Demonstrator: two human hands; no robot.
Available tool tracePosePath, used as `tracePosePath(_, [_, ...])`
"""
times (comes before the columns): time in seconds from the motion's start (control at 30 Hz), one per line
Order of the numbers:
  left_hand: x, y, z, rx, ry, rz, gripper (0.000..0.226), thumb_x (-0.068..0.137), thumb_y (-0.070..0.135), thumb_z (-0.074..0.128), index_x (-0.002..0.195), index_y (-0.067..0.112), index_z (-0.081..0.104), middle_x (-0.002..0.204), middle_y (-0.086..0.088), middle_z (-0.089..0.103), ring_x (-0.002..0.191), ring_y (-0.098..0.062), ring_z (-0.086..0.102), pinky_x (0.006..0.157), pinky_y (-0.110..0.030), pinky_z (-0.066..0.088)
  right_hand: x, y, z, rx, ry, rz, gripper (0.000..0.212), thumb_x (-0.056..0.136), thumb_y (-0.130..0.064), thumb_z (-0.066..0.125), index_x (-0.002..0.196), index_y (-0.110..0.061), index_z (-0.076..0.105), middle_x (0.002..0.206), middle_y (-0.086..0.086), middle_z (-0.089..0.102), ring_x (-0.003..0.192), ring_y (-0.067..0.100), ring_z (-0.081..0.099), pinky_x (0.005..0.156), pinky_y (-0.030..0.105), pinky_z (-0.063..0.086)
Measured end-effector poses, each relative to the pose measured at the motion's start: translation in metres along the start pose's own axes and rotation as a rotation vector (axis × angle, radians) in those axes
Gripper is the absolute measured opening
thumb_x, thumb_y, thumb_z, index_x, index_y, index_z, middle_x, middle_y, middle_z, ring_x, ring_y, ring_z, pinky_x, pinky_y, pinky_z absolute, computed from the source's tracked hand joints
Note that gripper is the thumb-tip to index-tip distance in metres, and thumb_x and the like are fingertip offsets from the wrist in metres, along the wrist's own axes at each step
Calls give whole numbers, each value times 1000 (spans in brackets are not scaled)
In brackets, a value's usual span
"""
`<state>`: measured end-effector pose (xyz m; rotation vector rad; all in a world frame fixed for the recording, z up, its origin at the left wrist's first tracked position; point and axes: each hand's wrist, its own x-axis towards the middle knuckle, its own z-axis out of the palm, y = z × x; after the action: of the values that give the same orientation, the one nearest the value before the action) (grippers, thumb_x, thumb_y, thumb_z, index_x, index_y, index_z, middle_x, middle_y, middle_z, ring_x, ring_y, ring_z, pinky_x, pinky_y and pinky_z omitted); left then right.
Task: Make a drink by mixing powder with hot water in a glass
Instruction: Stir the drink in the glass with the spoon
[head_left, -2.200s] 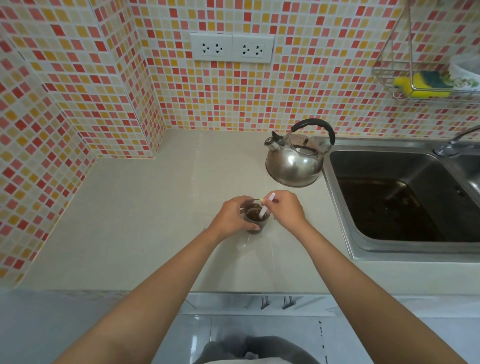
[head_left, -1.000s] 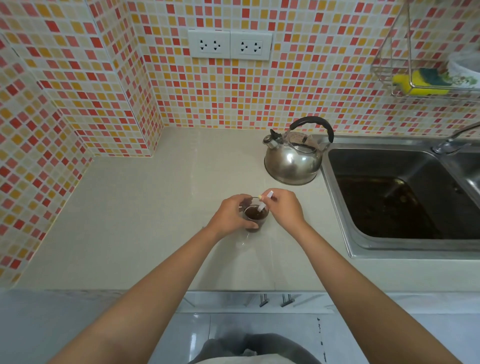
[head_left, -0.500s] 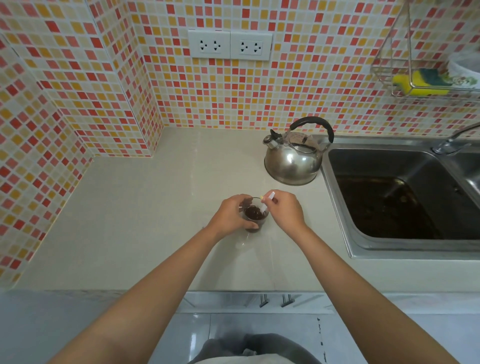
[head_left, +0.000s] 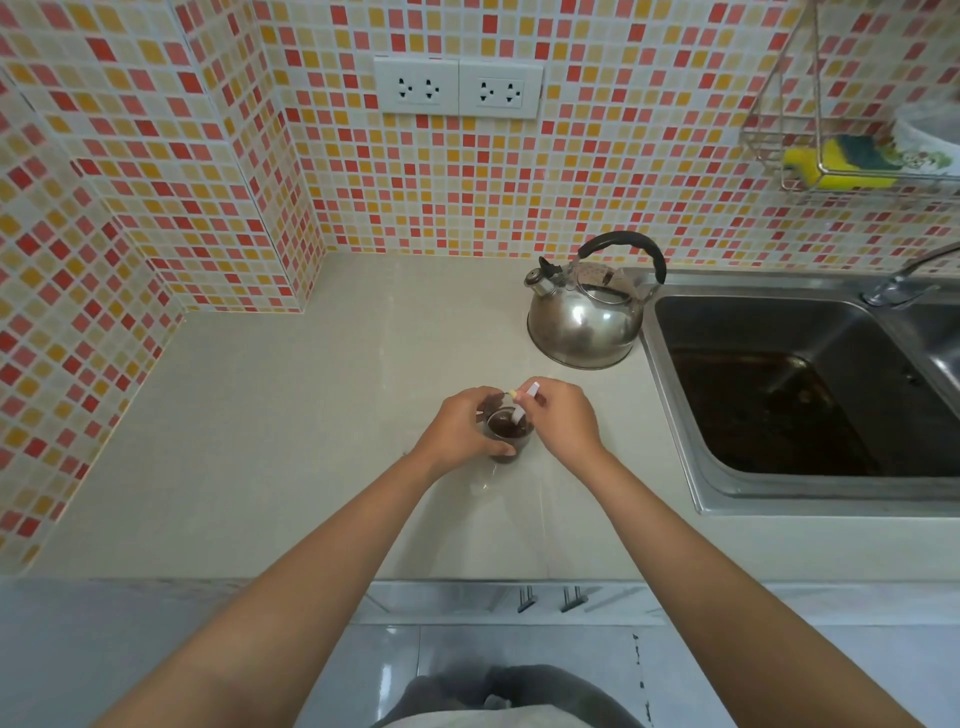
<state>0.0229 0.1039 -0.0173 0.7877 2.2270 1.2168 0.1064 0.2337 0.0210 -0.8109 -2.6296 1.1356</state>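
Note:
A small clear glass (head_left: 510, 435) with dark brown liquid stands on the beige counter (head_left: 291, 426), near its front middle. My left hand (head_left: 465, 428) wraps around the glass from the left. My right hand (head_left: 563, 418) pinches a thin white stirrer (head_left: 523, 402) whose lower end dips into the drink. The steel kettle (head_left: 584, 317) with a black handle stands behind the glass, beside the sink.
A steel sink (head_left: 675, 415) with dark water fills the right side, with a tap (head_left: 904, 280) at its back. A wire rack (head_left: 779, 140) on the tiled wall holds a yellow sponge (head_left: 836, 166). Two sockets (head_left: 457, 85) sit on the wall.
The stirrer's top end has shifted slightly around the glass rim between frames, with my right hand moving a little. My left hand and the glass have stayed put.

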Motion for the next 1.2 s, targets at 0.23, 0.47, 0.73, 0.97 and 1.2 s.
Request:
tracePosePath(0.23, [0,0,0,-7,0,-2,74,54,13,91,121,15,60,109,7,61,101,-10,61,87,-11,43,0,0,1,96,1,16,19,89,-23,60,73,-14,67,62,5,64,64,25,59,62,35,49])
tracePosePath(0.47, [1,-1,0,-17,-8,8,69,52,14,91,115,17,63,107,5,64,100,-12,63,91,-17,47,1,-1,2,158,-40,11,18,88,-20,61,73,-12,67,60,3,61,63,23,57,64,37,50])
tracePosePath(0.73, [2,-2,0,-12,-4,3,70,52,15,91,115,18,62,107,6,64,101,-12,63,90,-17,47,2,3,3,155,-34,-13,19,88,-19,61,73,-10,68,58,0,61,59,19,56,62,32,46])
tracePosePath(0.97, [2,-1,0,4,-6,-5,75,53,16,92,121,17,60,112,6,62,102,-11,61,89,-16,45,2,8,2,72,30,-24,25,89,-20,58,71,-5,65,65,11,65,65,28,60,62,34,47])
tracePosePath(1.2, [2,-1,0,-4,-11,-3,77,54,13,91,124,14,59,114,4,61,104,-11,60,93,-18,45,0,9,4,80,65,-10,25,90,-21,59,70,-7,65,57,1,57,61,24,55,59,31,41])
